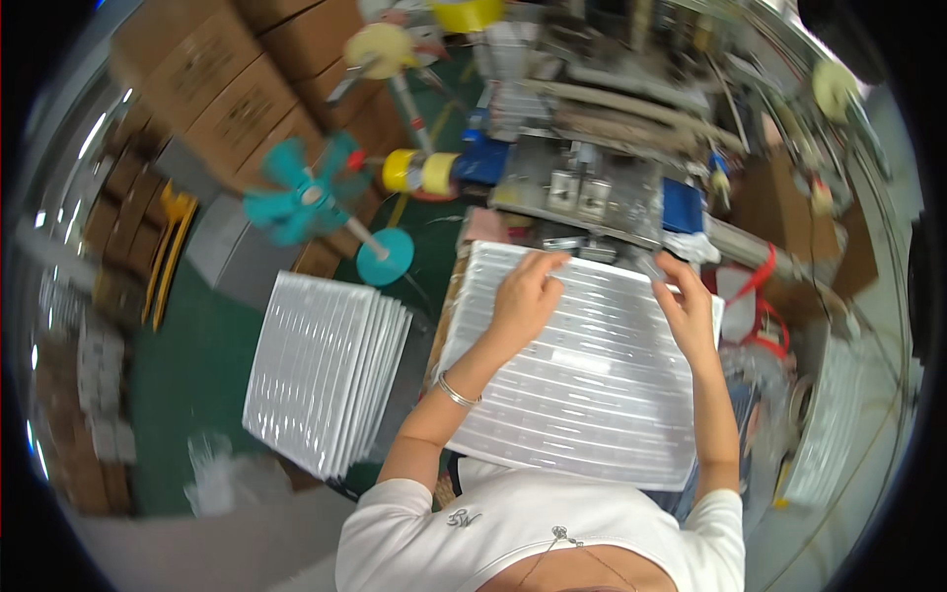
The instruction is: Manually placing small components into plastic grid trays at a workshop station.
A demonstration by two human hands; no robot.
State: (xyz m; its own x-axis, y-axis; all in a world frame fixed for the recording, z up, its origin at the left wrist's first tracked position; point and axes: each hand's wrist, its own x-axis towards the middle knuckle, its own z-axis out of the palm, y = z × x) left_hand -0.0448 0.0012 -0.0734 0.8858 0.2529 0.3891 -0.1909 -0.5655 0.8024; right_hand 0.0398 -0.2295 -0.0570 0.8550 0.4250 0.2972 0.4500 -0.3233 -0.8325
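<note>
A white ribbed plastic tray (582, 365) lies in front of me, its rows of shallow channels shining. My left hand (526, 301) hovers over its far part, fingers bent and the thumb apart from them. Over the far right corner is my right hand (688, 311), with its thumb and fingers curved and spread apart. Whether something small and clear touches the right fingertips is too blurred to tell. Just past the tray's far edge sit small metal blocks (595, 249) of a machine with a steel plate (528, 187).
Left of the tray stands a stack of similar white trays (311, 370). Beyond it are a teal fan (308, 194) and brown cartons (232, 109). Yellow tape rolls (402, 171) jut out by the machine. A red strap (758, 271) hangs at right, near more white trays (827, 424).
</note>
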